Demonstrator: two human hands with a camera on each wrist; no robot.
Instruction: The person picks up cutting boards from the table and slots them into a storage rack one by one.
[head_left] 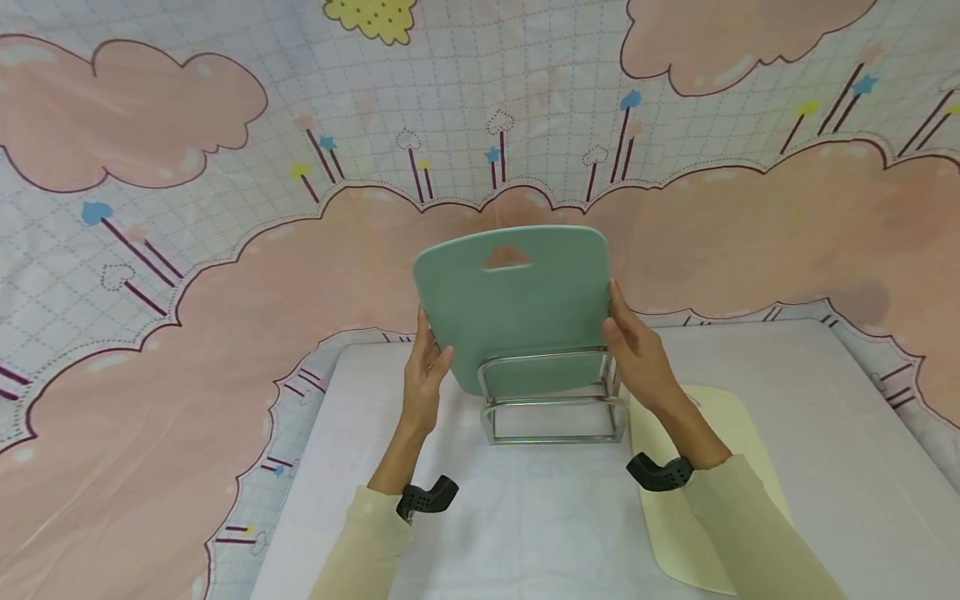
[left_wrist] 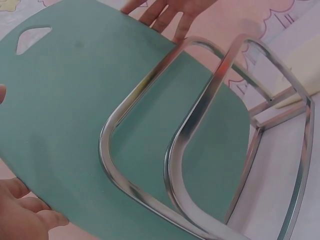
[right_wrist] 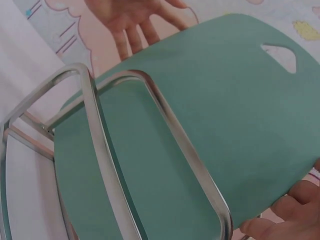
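Between both hands stands a green cutting board with a cut-out handle hole at its top. Its lower part sits behind the front loops of a metal wire rack, and the board leans sideways, its right corner lower in the rack and its left bottom corner jutting past the rack's left side. My left hand holds the board's left edge, thumb toward the front. On the opposite edge, my right hand grips the board just above the rack's right end. In the left wrist view, fingertips of the left hand lie along the edge.
A pale yellow cutting board lies flat on the white-covered table, right of the rack and partly under my right forearm. Behind the table hangs a patterned cloth with clouds.
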